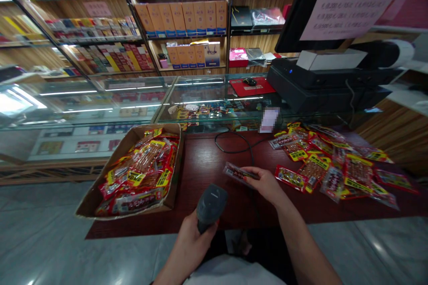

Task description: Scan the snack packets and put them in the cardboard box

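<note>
Wrapped round the handle of a dark grey barcode scanner (211, 204) is my left hand (192, 242), near the front edge of the dark red wooden counter (197, 156). The scanner's head points forward. My right hand (265, 185) grips one end of a narrow clear snack packet (236, 171) with a dark label, held over the counter. Left of the hands, a cardboard box (178, 151) is filled with red and yellow snack packets (147, 158). More packets (314, 169) lie in a loose pile to the right of my right hand.
A black cable (230, 132) loops across the counter. Behind are a glass display case (133, 98), a red mouse pad (264, 87) with a mouse (249, 81), and a monitor (301, 13) above a black cash drawer (321, 89). A blurred-out phone-like item (269, 119) lies at the counter's back.
</note>
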`<state>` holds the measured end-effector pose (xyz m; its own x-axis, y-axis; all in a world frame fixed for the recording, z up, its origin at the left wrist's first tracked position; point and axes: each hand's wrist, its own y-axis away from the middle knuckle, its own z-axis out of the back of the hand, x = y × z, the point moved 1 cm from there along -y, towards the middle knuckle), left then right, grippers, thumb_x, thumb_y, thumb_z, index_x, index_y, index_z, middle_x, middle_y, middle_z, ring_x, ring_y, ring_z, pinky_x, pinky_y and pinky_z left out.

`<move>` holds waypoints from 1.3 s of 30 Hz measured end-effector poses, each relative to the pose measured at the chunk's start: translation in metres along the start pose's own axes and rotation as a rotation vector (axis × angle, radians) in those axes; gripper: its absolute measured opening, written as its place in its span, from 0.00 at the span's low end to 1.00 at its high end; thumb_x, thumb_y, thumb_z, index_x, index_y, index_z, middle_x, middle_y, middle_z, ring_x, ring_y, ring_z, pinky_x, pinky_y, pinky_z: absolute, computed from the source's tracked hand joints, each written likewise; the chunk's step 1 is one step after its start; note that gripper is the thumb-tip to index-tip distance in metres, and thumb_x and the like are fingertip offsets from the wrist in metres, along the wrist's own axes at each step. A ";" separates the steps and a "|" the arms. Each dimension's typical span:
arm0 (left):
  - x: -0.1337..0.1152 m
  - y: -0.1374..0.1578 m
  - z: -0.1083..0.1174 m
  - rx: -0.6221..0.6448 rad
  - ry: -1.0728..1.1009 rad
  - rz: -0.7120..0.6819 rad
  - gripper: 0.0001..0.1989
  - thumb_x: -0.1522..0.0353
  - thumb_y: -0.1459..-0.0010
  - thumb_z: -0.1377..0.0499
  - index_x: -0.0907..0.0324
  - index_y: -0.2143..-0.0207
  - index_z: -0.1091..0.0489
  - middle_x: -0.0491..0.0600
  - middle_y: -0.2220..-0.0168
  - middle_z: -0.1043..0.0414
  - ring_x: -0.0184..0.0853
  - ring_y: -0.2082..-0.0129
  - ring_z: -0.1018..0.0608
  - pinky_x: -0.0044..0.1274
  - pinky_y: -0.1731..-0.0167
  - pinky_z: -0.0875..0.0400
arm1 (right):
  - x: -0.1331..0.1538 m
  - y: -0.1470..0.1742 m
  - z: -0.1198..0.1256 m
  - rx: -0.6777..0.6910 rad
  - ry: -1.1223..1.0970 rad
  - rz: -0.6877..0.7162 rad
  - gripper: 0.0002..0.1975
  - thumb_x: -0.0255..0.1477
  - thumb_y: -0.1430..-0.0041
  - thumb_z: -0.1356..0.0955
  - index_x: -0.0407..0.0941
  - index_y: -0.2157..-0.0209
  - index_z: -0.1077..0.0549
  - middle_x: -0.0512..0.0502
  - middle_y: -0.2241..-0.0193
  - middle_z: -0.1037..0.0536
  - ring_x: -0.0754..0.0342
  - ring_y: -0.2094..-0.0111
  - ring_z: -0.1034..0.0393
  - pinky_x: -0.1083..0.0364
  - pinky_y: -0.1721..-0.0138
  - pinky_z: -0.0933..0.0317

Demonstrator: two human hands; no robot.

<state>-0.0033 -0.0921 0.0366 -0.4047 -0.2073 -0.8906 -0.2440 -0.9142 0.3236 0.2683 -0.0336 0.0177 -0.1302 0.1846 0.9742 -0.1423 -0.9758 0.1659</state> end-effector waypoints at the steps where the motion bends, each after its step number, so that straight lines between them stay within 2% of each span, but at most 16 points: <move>1: 0.001 0.000 0.000 -0.011 0.012 0.011 0.09 0.61 0.43 0.39 0.57 0.69 0.31 0.39 0.84 0.37 0.30 0.83 0.34 0.21 0.80 0.39 | 0.002 -0.002 -0.001 -0.003 -0.036 -0.014 0.19 0.35 0.54 0.24 0.46 0.58 0.15 0.44 0.60 0.13 0.40 0.55 0.19 0.40 0.44 0.31; 5: 0.001 0.000 0.002 -0.076 0.050 0.054 0.11 0.59 0.43 0.39 0.57 0.69 0.32 0.38 0.84 0.37 0.30 0.84 0.33 0.21 0.81 0.40 | 0.023 -0.024 -0.029 0.056 -0.198 -0.039 0.19 0.38 0.53 0.23 0.51 0.57 0.17 0.47 0.57 0.13 0.40 0.56 0.19 0.40 0.48 0.28; 8: 0.001 0.003 0.005 -0.135 0.064 0.078 0.11 0.59 0.45 0.39 0.57 0.70 0.32 0.38 0.85 0.37 0.31 0.85 0.32 0.21 0.81 0.39 | 0.057 -0.050 -0.082 0.200 -0.268 0.000 0.21 0.39 0.49 0.24 0.51 0.53 0.19 0.48 0.53 0.15 0.43 0.56 0.19 0.43 0.50 0.26; 12: 0.004 0.007 0.008 -0.179 0.086 0.091 0.13 0.57 0.47 0.38 0.57 0.72 0.32 0.39 0.86 0.36 0.31 0.86 0.32 0.21 0.83 0.38 | 0.102 -0.071 -0.162 0.423 -0.327 0.072 0.23 0.36 0.42 0.27 0.49 0.45 0.24 0.47 0.47 0.17 0.47 0.49 0.20 0.45 0.46 0.27; 15: 0.006 0.006 0.007 -0.184 0.100 0.088 0.16 0.54 0.49 0.36 0.57 0.72 0.32 0.38 0.86 0.37 0.31 0.86 0.33 0.21 0.83 0.39 | 0.107 -0.070 -0.178 0.456 -0.289 0.134 0.23 0.33 0.41 0.27 0.52 0.44 0.26 0.49 0.42 0.21 0.48 0.43 0.24 0.44 0.42 0.30; 16: 0.007 0.004 0.007 -0.179 0.096 0.092 0.16 0.54 0.49 0.36 0.56 0.72 0.32 0.38 0.86 0.37 0.31 0.86 0.33 0.21 0.84 0.40 | 0.102 -0.067 -0.169 0.437 -0.271 0.155 0.21 0.33 0.41 0.27 0.53 0.45 0.25 0.50 0.42 0.21 0.49 0.42 0.24 0.45 0.40 0.31; 18: 0.006 0.001 0.006 -0.150 0.086 0.101 0.16 0.53 0.48 0.36 0.57 0.72 0.32 0.38 0.86 0.37 0.31 0.86 0.33 0.21 0.83 0.40 | 0.084 -0.057 -0.129 0.331 -0.111 0.209 0.17 0.33 0.38 0.29 0.55 0.47 0.23 0.50 0.44 0.19 0.49 0.43 0.24 0.47 0.40 0.32; 19: 0.006 0.000 0.006 -0.134 0.085 0.105 0.17 0.53 0.47 0.36 0.57 0.72 0.32 0.39 0.86 0.36 0.31 0.86 0.33 0.21 0.83 0.40 | 0.073 -0.050 -0.100 0.244 0.052 0.249 0.16 0.33 0.36 0.31 0.55 0.47 0.22 0.48 0.45 0.19 0.49 0.43 0.24 0.48 0.40 0.32; 20: 0.006 -0.002 0.006 -0.119 0.088 0.107 0.17 0.53 0.47 0.36 0.57 0.72 0.31 0.39 0.86 0.36 0.31 0.86 0.33 0.21 0.83 0.40 | 0.061 -0.044 -0.067 0.074 0.315 0.274 0.17 0.34 0.36 0.33 0.55 0.47 0.22 0.48 0.45 0.19 0.50 0.44 0.23 0.50 0.40 0.32; 22: 0.005 -0.006 0.004 -0.097 0.093 0.105 0.18 0.52 0.48 0.36 0.57 0.72 0.31 0.39 0.85 0.36 0.31 0.85 0.32 0.21 0.82 0.39 | 0.036 -0.030 0.004 -0.119 0.482 0.194 0.20 0.30 0.38 0.33 0.46 0.45 0.22 0.37 0.41 0.22 0.42 0.39 0.29 0.42 0.33 0.41; 24: 0.004 -0.010 0.002 -0.082 0.087 0.101 0.18 0.52 0.48 0.36 0.57 0.72 0.31 0.39 0.85 0.35 0.31 0.85 0.32 0.22 0.82 0.38 | 0.012 -0.015 0.067 -0.245 0.599 0.089 0.23 0.27 0.42 0.33 0.38 0.46 0.23 0.27 0.43 0.23 0.32 0.39 0.31 0.31 0.33 0.47; 27: 0.002 -0.014 -0.003 -0.054 0.062 0.075 0.16 0.54 0.46 0.37 0.57 0.70 0.30 0.40 0.84 0.34 0.32 0.84 0.31 0.22 0.81 0.37 | -0.019 0.003 0.126 -0.324 1.012 -0.109 0.22 0.29 0.45 0.29 0.42 0.47 0.22 0.29 0.46 0.20 0.30 0.42 0.28 0.32 0.40 0.40; 30: -0.004 -0.014 -0.007 -0.027 0.050 0.054 0.15 0.55 0.45 0.38 0.57 0.70 0.30 0.40 0.84 0.35 0.32 0.83 0.31 0.22 0.81 0.38 | -0.038 0.010 0.140 -0.264 1.290 -0.169 0.21 0.34 0.42 0.27 0.46 0.46 0.22 0.33 0.46 0.21 0.32 0.42 0.29 0.34 0.43 0.37; 33: -0.011 -0.010 -0.009 -0.011 0.044 0.060 0.15 0.55 0.46 0.38 0.57 0.70 0.31 0.40 0.84 0.35 0.32 0.84 0.32 0.22 0.81 0.38 | -0.043 0.008 0.136 -0.264 1.313 -0.188 0.18 0.36 0.41 0.28 0.47 0.50 0.20 0.34 0.49 0.21 0.33 0.44 0.28 0.36 0.46 0.35; 36: -0.011 -0.006 -0.007 -0.016 0.043 0.070 0.15 0.55 0.46 0.38 0.57 0.71 0.31 0.40 0.84 0.36 0.32 0.83 0.32 0.22 0.80 0.38 | -0.039 0.003 0.133 -0.274 1.209 -0.119 0.16 0.33 0.43 0.28 0.46 0.52 0.19 0.35 0.54 0.20 0.38 0.50 0.24 0.43 0.48 0.33; 39: -0.006 -0.004 -0.005 -0.034 0.029 0.068 0.15 0.55 0.46 0.38 0.57 0.70 0.32 0.39 0.84 0.37 0.32 0.83 0.32 0.22 0.81 0.38 | -0.034 0.000 0.127 -0.273 0.945 -0.024 0.18 0.33 0.40 0.32 0.47 0.49 0.20 0.39 0.55 0.17 0.41 0.52 0.22 0.46 0.47 0.33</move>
<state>0.0039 -0.0888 0.0388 -0.3936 -0.2786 -0.8761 -0.1863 -0.9090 0.3728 0.3969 -0.0544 0.0035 -0.8383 0.3379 0.4278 -0.3618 -0.9319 0.0270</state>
